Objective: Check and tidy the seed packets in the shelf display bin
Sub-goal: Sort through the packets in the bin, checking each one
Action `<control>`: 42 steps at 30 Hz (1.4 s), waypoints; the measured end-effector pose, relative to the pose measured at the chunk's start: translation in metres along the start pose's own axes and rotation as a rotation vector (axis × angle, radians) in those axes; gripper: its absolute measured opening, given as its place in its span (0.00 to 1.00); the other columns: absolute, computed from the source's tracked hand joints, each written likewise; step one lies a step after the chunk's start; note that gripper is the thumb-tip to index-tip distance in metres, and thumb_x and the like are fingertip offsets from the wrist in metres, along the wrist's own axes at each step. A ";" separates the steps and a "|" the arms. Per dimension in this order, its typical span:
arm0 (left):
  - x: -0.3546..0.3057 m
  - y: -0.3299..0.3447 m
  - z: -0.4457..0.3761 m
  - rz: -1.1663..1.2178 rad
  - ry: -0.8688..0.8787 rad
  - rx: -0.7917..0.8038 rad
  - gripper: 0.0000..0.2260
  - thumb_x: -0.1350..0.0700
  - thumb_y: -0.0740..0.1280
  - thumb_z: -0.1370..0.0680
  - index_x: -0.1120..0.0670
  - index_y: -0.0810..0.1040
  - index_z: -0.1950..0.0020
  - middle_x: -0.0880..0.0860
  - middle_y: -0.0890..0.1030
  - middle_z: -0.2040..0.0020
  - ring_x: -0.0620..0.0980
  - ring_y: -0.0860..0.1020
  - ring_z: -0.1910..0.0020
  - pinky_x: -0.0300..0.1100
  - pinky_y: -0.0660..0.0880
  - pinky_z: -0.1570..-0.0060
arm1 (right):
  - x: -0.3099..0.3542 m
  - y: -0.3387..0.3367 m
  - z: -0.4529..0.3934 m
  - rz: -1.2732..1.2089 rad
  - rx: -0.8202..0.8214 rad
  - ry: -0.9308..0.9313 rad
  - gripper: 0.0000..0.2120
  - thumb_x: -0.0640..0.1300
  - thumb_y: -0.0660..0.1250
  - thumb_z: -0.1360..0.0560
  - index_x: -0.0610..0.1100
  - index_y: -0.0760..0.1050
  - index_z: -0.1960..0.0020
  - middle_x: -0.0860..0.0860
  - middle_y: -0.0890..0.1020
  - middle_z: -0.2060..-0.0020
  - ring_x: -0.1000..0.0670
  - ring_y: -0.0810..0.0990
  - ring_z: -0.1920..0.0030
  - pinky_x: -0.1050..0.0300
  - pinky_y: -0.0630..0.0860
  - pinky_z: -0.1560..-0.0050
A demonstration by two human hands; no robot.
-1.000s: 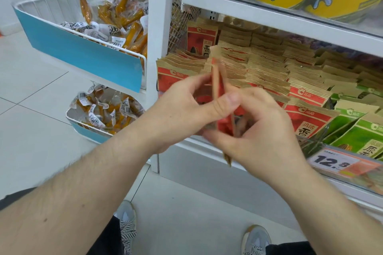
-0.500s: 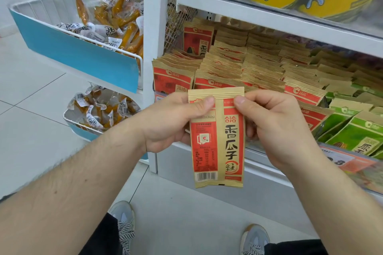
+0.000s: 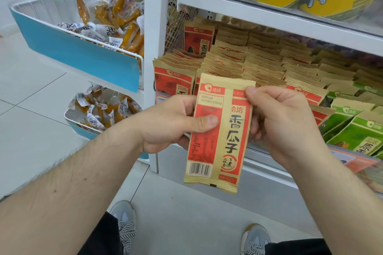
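Left thumb (image 3: 207, 123) slid down packet (image 3: 219, 130); both hands pinch it. Behind grip, shelf bin (image 3: 259, 151) holds upright packet rows (image 3: 259, 62).

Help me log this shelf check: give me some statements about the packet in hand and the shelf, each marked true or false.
1. Both hands hold one red-and-gold seed packet. True: the left hand and the right hand grip its edges.
2. The held packet's barcode is at its top end. False: it is near the bottom.
3. Green seed packets sit right of the red seed packets in the bin. True.
4. The held packet lies flat in the bin. False: it is held upright in front of the shelf.
5. The blue-fronted wire basket holds green packets. False: it holds orange-brown snack sticks.
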State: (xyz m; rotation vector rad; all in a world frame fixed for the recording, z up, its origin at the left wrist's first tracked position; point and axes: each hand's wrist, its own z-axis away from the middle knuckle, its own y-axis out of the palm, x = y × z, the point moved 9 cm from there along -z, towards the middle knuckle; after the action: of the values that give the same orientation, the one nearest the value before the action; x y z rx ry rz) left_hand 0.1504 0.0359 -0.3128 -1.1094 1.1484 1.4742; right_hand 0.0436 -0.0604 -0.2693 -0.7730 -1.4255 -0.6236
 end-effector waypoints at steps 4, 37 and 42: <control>-0.004 -0.007 -0.001 0.053 0.035 -0.061 0.14 0.53 0.71 0.26 0.54 0.79 0.41 0.57 0.85 0.47 0.55 0.84 0.52 0.47 0.83 0.61 | -0.005 0.007 -0.002 0.062 0.172 0.051 0.11 0.51 0.69 0.26 0.44 0.80 0.60 0.46 0.81 0.72 0.49 0.73 0.74 0.58 0.65 0.71; -0.031 -0.029 0.008 0.173 0.219 -0.300 0.29 0.60 0.74 0.35 0.62 0.71 0.36 0.57 0.85 0.50 0.56 0.85 0.54 0.49 0.81 0.62 | -0.043 0.037 0.003 -0.255 0.363 0.348 0.25 0.61 0.57 0.25 0.45 0.82 0.44 0.40 0.84 0.47 0.38 0.83 0.49 0.40 0.78 0.47; -0.025 -0.027 0.008 0.055 0.144 -0.314 0.30 0.59 0.75 0.38 0.61 0.74 0.38 0.59 0.84 0.48 0.57 0.85 0.54 0.52 0.82 0.60 | -0.022 0.019 -0.005 0.031 0.315 0.094 0.29 0.61 0.69 0.31 0.34 0.78 0.49 0.34 0.83 0.56 0.33 0.78 0.59 0.35 0.73 0.58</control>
State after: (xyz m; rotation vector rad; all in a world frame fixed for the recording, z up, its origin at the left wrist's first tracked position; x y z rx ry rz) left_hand 0.1799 0.0439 -0.2909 -1.4277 1.0750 1.6793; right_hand 0.0605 -0.0539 -0.2927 -0.5091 -1.3801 -0.3928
